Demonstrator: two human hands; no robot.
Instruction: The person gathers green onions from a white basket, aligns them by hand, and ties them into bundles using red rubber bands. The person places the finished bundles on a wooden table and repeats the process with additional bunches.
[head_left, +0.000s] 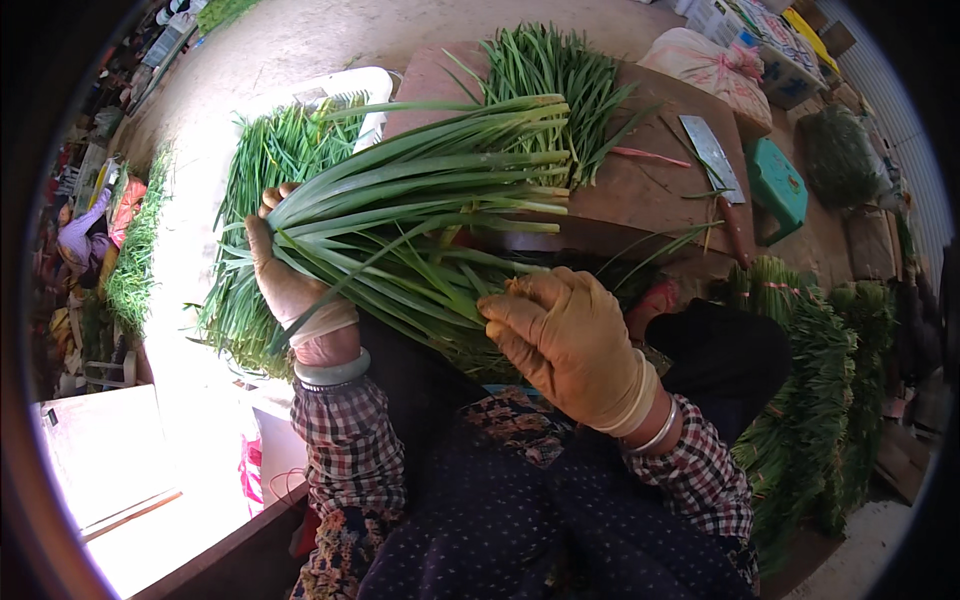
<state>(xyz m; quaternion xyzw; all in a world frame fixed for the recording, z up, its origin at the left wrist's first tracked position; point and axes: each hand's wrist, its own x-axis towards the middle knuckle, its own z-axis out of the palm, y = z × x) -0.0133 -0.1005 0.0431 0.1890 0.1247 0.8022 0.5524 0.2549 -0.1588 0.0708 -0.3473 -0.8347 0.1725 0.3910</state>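
A fanned bunch of long flat green leaves with pale cut bases, likely garlic chives (420, 180), lies across my left hand (281, 277). That gloved hand grips it near the leaf end, with the bases pointing right. My right hand (562, 345), in a stained thin glove, has its fingertips pinched at the base of a stalk (472, 307) at the bunch's lower edge. Behind the left hand, a white plastic basket (375, 86) holds more of the greens (247, 172). Another pile of greens (555, 75) rests on the brown board (645, 165) ahead.
On the board's right side lies a cleaver (712, 157) with a wooden handle, near a pink strip (651, 156). Beyond it are a green plastic stool (776, 187) and a tied sack (697, 67). Tied bundles (802, 375) are stacked at right. A person (86, 232) is at far left.
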